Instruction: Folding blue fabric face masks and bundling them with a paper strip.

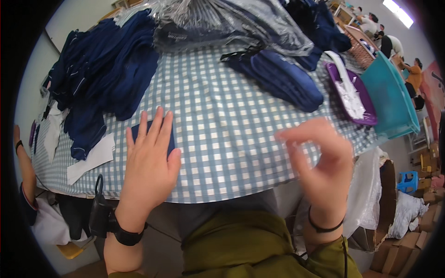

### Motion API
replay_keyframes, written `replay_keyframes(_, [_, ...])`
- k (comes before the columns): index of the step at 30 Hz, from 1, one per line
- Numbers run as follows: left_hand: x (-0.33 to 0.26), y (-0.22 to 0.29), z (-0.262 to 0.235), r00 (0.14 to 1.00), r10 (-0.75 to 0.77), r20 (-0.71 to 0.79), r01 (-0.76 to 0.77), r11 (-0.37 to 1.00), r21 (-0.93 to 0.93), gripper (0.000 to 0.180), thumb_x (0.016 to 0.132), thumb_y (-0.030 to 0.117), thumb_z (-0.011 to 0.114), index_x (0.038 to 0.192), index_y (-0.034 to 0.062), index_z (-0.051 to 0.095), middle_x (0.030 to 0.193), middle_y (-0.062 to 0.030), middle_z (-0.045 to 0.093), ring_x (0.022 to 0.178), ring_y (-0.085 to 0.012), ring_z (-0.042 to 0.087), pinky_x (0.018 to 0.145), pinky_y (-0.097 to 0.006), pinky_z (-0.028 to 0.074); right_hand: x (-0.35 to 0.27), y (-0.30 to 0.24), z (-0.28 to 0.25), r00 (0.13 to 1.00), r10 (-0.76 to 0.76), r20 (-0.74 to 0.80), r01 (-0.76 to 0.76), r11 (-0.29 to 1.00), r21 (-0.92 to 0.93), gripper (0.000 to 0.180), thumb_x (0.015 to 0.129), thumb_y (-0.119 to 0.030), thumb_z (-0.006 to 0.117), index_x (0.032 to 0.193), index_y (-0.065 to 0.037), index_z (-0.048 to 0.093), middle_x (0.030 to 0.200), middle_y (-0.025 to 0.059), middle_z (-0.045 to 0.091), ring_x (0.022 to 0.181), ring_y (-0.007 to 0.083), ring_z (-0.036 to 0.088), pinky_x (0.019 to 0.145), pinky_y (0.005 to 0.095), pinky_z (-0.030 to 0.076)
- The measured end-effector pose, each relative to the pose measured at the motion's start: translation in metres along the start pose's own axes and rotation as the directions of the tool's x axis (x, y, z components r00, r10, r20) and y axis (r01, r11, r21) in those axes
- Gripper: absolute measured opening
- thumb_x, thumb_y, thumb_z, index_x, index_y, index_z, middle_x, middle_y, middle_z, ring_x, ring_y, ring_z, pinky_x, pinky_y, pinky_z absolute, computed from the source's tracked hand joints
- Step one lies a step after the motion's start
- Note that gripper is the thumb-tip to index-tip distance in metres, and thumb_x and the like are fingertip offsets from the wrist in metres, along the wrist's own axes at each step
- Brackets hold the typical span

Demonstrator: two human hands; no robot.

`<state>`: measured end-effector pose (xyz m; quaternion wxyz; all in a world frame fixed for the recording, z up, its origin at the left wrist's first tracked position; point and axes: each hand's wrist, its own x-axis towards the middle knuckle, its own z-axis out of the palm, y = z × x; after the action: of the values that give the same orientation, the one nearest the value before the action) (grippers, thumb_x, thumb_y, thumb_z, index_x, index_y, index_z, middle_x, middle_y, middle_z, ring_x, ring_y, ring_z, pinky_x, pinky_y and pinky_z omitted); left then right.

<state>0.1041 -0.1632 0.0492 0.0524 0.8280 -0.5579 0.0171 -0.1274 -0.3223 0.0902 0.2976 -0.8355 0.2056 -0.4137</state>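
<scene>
My left hand (149, 167) lies flat, fingers spread, on a small folded navy piece of cloth (135, 131) near the front edge of the blue-and-white checked table (222, 125). Most of that cloth is hidden under my palm. My right hand (320, 160) hovers above the table's right front edge, blurred, with the fingers curled and apart, and nothing in it. A stack of folded navy garments (282, 78) lies beyond, in the middle right of the table.
A big heap of navy garments (106, 69) fills the left of the table, with white paper slips (90, 157) beside it. Clear plastic bags (232, 23) lie at the back. A purple tray (354, 95) and a teal bin (391, 99) stand at the right. Another person's arm (25, 171) shows at far left. Cardboard boxes (408, 245) stand on the floor.
</scene>
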Motion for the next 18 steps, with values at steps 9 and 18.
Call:
replay_keyframes(9, [0.001,-0.002,0.001,0.997,0.029,-0.067,-0.034,0.997,-0.068,0.065,0.095,0.024,0.05,0.153,0.0016,0.031,0.16,-0.0188,0.03,0.148,-0.0413,0.024,0.119,-0.059,0.016,0.065,0.072,-0.058,0.972,0.141,-0.187,-0.186,0.949,-0.256,0.021,0.085,-0.015,0.07,0.1,-0.002,0.075,0.084,0.0096,0.074,0.077,0.0156,0.067,0.072,0.0297,0.052])
replay_keyframes(18, [-0.001,0.001,-0.004,0.998,0.046,-0.04,-0.05,0.995,-0.088,0.067,0.095,0.033,0.054,0.152,0.002,0.034,0.159,-0.0195,0.032,0.148,-0.0411,0.025,0.119,-0.057,0.017,0.099,0.092,-0.015,0.981,0.188,-0.044,-0.187,0.876,-0.444,0.028,0.075,-0.027,0.082,0.09,-0.004,0.075,0.089,0.0169,0.073,0.088,0.0337,0.07,0.081,0.0408,0.055])
